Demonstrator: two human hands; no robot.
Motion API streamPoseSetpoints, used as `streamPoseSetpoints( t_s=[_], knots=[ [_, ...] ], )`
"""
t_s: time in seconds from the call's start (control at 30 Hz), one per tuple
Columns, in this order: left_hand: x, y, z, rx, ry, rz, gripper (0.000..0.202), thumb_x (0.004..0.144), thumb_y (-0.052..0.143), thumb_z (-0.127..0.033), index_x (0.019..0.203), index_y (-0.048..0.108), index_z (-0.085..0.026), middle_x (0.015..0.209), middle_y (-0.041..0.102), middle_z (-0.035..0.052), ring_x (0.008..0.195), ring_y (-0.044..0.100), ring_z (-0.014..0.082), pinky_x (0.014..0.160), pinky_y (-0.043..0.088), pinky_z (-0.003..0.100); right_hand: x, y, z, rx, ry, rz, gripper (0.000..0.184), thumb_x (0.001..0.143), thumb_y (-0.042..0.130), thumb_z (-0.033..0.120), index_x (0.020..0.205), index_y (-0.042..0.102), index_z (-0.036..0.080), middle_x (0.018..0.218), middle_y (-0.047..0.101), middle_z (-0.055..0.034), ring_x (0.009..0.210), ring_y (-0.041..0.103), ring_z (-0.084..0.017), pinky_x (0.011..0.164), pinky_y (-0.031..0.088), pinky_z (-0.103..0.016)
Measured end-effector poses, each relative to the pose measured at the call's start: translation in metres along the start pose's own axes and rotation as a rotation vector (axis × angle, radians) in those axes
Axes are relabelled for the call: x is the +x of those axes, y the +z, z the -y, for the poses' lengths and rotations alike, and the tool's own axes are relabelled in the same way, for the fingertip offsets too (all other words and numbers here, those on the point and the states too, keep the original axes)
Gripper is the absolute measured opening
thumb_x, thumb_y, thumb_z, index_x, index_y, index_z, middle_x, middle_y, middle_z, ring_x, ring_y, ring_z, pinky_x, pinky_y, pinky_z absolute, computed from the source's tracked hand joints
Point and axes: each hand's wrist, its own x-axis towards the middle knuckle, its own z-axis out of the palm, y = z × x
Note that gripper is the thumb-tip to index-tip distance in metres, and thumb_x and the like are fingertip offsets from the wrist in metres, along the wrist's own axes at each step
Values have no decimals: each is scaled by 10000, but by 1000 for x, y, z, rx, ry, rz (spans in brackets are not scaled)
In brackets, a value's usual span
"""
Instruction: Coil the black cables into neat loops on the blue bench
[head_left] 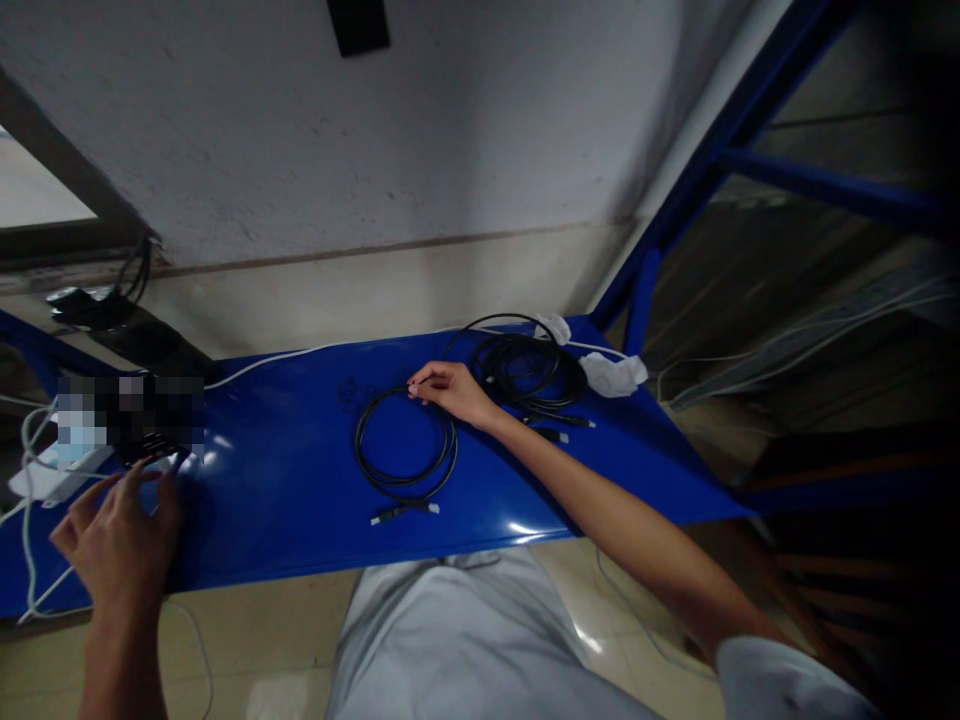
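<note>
Clothing (457,640), pale grey, sits just below the near edge of the blue table (285,440) as I look through the head camera. Close to that edge, around its middle, lie two plugs (386,517) with pale tips, the ends of the looped black cable (358,440). This loop rests flat on the tabletop, about midway between the left and right ends. At the table's left end I see the left hand (124,530), fingers bent, beside a blurred-out patch; I cannot tell whether it grips anything. The right hand (454,390) pinches the loop's far side between thumb and fingertips. I judge the cable light, springy and smooth-jacketed: it should bend easily yet want to uncurl, so I would hold all its strands together, there or where they cross near the plugs, and not tug on the plugs, its weaker parts. Farther right, toward the far right corner, lies a bundle of black cables (574,380), with crumpled white paper (615,375) just beside it. A white cord (300,352) runs along the far edge, before the wall (375,150).
</note>
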Motion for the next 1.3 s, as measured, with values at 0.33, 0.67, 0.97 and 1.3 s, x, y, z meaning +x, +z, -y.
streamPoseSetpoints(
  t_s=[0.33,0.67,0.97,1.3],
  knots=[
    [25,4,-11,27,59,74,600,1077,308,-556,1291,701,-155,1310,759,240,1451,568,387,1164,340,551,1,1,3,12,-1,-10,247,832,895,376,921,778,178,892,800,-58,800,750,-175,712,605,-286],
    [4,-7,-32,-62,73,32,363,1006,515,-469,1172,720,-220,1219,766,174,1324,613,437,1071,415,585,2,2,-2,-51,-17,-4,263,839,874,400,930,764,180,834,779,-43,745,726,-169,697,588,-282],
    [14,2,-33,-47,69,79,392,1044,476,-505,1230,677,-224,1367,707,170,1420,528,432,1101,381,567,2,1,-4,-199,-75,-3,227,879,815,400,956,755,195,931,788,-56,799,728,-181,709,562,-277],
    [28,14,-19,-61,104,68,395,1066,444,-486,1226,679,-213,1431,707,165,1494,498,378,1176,308,540,1,2,-6,-173,-110,-11,282,855,859,433,946,747,191,980,764,-59,849,724,-186,814,593,-313]
  ],
)
